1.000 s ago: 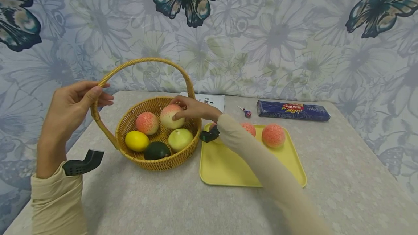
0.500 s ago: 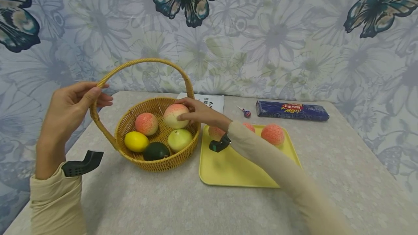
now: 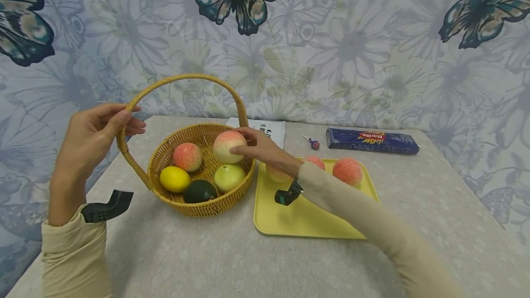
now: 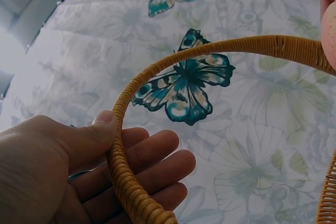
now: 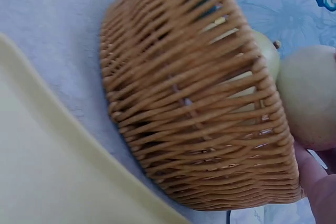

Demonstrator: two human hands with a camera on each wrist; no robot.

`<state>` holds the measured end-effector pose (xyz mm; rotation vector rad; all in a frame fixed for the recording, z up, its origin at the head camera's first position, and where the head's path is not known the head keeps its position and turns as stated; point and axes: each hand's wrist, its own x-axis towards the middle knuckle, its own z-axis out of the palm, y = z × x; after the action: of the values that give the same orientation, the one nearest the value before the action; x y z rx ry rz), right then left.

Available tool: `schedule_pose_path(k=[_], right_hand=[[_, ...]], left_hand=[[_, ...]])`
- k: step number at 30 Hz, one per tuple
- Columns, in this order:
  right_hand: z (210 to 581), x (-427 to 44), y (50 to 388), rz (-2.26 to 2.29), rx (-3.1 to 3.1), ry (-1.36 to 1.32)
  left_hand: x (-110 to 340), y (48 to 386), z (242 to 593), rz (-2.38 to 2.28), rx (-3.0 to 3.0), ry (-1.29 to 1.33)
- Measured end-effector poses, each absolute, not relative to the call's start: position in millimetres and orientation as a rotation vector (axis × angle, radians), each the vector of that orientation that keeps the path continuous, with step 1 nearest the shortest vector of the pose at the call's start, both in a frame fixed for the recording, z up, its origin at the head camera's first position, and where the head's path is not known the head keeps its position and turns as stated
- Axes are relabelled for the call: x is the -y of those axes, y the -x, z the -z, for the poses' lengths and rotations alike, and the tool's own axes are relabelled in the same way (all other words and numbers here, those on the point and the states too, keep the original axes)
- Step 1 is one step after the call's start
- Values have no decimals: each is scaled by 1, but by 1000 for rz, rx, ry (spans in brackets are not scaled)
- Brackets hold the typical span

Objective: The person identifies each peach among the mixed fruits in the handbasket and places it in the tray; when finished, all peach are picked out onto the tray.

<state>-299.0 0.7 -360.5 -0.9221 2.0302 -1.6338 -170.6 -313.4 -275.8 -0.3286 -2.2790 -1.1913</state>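
My left hand (image 3: 94, 132) grips the left side of the handle (image 3: 186, 77) of a wicker basket (image 3: 203, 209), thumb on one side and fingers behind. Just inside the basket's right rim, my right hand (image 3: 265, 150) holds a pink and cream peach (image 3: 227, 147). The right wrist view has this peach (image 5: 310, 95) at rim height, beside a pale green fruit with a stem (image 5: 266, 53). Lying in the basket are another peach (image 3: 187, 157), a lemon (image 3: 175, 179), a dark green avocado (image 3: 199, 191) and that pale green round fruit (image 3: 229, 178).
Right of the basket lies a yellow tray (image 3: 306, 224) bearing a peach (image 3: 347, 171) and others partly behind the right arm. Behind it are a lollipop (image 3: 314, 144) and a blue Barilla box (image 3: 372, 141). A white printed packet (image 3: 273, 128) lies near the wall.
My right hand has moved right with the peach, from deeper in the basket to near its right rim. The left hand keeps its place on the handle.
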Motion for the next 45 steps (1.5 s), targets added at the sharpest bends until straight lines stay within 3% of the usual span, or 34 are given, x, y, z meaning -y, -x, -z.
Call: schedule_pose_path(k=[45], right_hand=[[358,-51,251,1772,-1877,840]], left_hand=[[317,175,274,1203,2295,319]])
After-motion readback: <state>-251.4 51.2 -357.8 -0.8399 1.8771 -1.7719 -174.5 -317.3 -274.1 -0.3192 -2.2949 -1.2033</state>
